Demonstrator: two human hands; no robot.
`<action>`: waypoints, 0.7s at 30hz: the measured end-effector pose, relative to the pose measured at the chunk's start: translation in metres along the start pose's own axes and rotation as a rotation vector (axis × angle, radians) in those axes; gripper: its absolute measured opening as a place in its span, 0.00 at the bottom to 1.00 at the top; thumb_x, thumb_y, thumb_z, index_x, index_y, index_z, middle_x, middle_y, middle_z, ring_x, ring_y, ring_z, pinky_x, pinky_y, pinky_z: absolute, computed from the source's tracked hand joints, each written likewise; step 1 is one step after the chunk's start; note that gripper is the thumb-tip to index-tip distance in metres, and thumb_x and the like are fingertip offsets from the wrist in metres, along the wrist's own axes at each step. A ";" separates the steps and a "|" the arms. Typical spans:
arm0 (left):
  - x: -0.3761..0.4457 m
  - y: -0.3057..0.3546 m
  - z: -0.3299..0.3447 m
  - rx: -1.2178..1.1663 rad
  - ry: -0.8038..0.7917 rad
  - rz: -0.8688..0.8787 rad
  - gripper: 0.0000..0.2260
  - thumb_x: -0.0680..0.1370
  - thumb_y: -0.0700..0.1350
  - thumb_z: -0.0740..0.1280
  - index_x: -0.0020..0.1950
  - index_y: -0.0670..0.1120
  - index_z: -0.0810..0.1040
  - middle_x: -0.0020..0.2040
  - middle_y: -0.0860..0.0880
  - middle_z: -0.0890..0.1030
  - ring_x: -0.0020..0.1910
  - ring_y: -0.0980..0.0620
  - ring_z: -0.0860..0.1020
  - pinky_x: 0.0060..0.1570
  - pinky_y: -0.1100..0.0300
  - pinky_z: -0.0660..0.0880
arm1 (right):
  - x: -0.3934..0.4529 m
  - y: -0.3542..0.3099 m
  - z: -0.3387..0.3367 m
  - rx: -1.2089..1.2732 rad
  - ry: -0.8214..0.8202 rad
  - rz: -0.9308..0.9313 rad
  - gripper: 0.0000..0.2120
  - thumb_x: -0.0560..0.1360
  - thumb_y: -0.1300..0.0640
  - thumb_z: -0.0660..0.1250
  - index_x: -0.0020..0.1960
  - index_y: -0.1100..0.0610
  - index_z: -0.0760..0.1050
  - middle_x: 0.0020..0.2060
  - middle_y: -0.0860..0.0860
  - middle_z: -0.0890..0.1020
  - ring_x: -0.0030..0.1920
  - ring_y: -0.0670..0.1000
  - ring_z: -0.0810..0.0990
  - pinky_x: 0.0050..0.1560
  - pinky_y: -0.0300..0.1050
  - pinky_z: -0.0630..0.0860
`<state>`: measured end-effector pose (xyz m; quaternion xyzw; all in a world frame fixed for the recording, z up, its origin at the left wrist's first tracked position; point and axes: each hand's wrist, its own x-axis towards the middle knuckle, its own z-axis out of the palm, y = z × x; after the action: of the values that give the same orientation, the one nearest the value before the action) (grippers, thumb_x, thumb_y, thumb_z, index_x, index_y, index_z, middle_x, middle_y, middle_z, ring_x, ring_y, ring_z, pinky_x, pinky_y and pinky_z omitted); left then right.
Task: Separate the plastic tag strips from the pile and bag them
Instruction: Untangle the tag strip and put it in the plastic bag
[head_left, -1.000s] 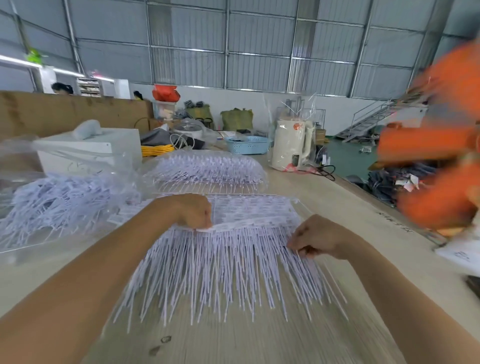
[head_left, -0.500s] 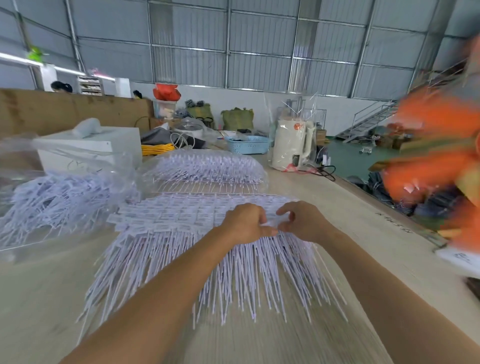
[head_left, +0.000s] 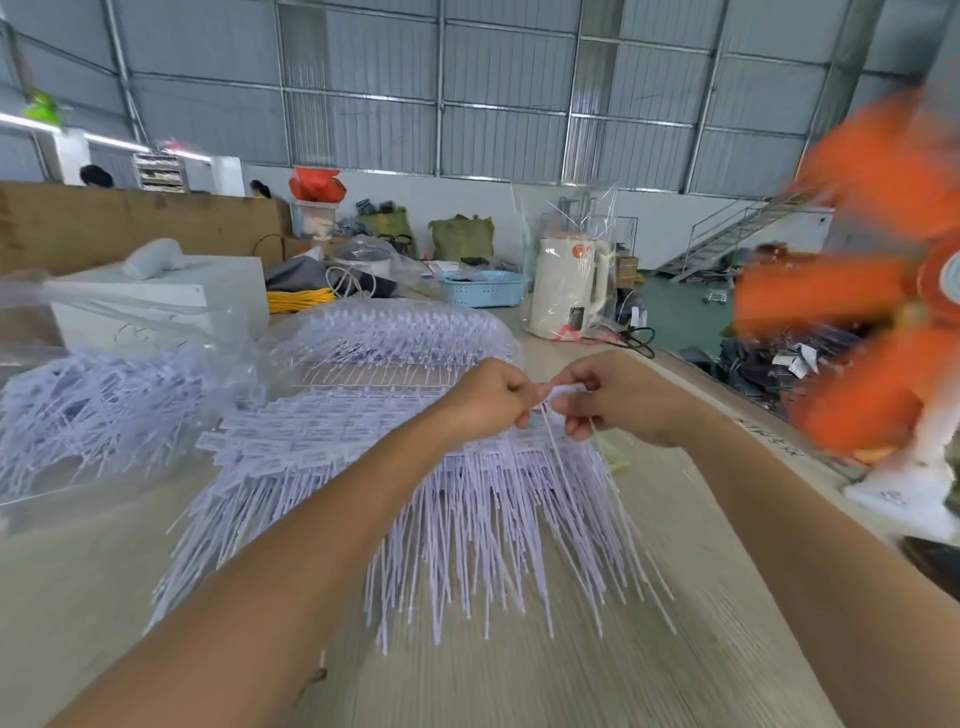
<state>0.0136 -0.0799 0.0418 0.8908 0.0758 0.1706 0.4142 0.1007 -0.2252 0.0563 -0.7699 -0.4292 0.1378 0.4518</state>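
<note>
Pale purple plastic tag strips lie in a big pile on the wooden table, long tails pointing toward the person, and the left hand and right hand pinch one strip's top end at the pile's far right corner.

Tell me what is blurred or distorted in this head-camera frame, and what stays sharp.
Head view: the orange shape at right is smeared by motion blur; wide-angle distortion bends the wall panels; the left hand and right hand, pinching a tag strip, read fairly sharp, as does the pile; lighting is soft and even.
</note>
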 end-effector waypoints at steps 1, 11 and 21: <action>-0.001 0.001 0.000 0.009 -0.017 -0.022 0.17 0.79 0.51 0.63 0.36 0.42 0.78 0.28 0.51 0.74 0.24 0.56 0.66 0.25 0.65 0.63 | 0.000 -0.002 0.000 -0.029 0.012 -0.006 0.02 0.74 0.68 0.66 0.45 0.64 0.77 0.29 0.55 0.79 0.28 0.47 0.79 0.32 0.37 0.78; -0.004 0.002 0.007 0.127 0.009 -0.046 0.17 0.80 0.50 0.62 0.33 0.46 0.75 0.27 0.54 0.74 0.21 0.60 0.69 0.27 0.65 0.65 | -0.001 -0.004 0.008 -0.164 -0.006 0.046 0.03 0.75 0.65 0.66 0.42 0.61 0.77 0.28 0.56 0.79 0.28 0.48 0.79 0.34 0.41 0.80; -0.012 -0.002 -0.010 -0.266 -0.295 -0.132 0.17 0.80 0.49 0.62 0.32 0.46 0.73 0.26 0.50 0.71 0.23 0.55 0.65 0.28 0.62 0.60 | 0.005 0.027 0.005 -0.203 0.361 -0.040 0.04 0.74 0.68 0.66 0.46 0.69 0.78 0.32 0.56 0.79 0.28 0.51 0.80 0.33 0.44 0.80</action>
<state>-0.0013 -0.0751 0.0434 0.8366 0.0493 0.0191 0.5453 0.1150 -0.2248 0.0329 -0.8150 -0.3682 -0.0556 0.4440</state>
